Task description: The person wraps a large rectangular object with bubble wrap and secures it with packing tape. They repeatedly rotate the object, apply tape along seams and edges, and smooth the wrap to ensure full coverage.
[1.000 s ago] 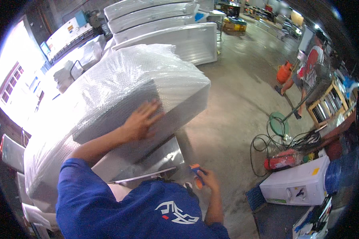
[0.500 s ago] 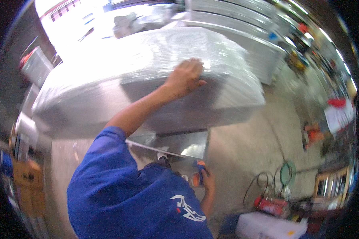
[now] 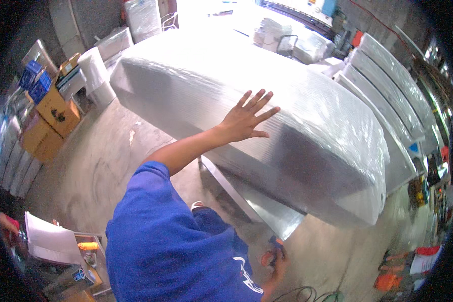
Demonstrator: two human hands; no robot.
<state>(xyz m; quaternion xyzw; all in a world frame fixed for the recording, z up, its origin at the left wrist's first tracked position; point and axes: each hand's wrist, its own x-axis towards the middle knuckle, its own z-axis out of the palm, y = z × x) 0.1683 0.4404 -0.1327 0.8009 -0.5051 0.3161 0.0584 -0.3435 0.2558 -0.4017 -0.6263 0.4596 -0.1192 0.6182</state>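
A long, bulky block-shaped package (image 3: pixel 186 95) wrapped in clear bubble wrap and film fills the middle of the view. My left hand (image 3: pixel 246 118) is spread with its fingers apart over the near upper edge of the wrap; I cannot tell whether the palm touches it. Low beside my body, my right hand (image 3: pixel 283 267) is closed on a blue and orange tape dispenser (image 3: pixel 268 258), partly hidden by my fingers. Beneath the package a flat metal panel (image 3: pixel 274 209) with a pale edge sticks out toward me.
White wrapping rolls (image 3: pixel 91 68) and cardboard boxes (image 3: pixel 48 132) stand at left. Long wrapped panels (image 3: pixel 382 90) lean at right. A cluttered cart (image 3: pixel 60 246) is at lower left, a dark hose (image 3: pixel 307 293) on the floor below, and orange items (image 3: pixel 387 279) at lower right.
The view has swung left, so the package now runs diagonally. My left hand's fingers have spread and it sits nearer the package's middle. The tape dispenser stays in my right hand.
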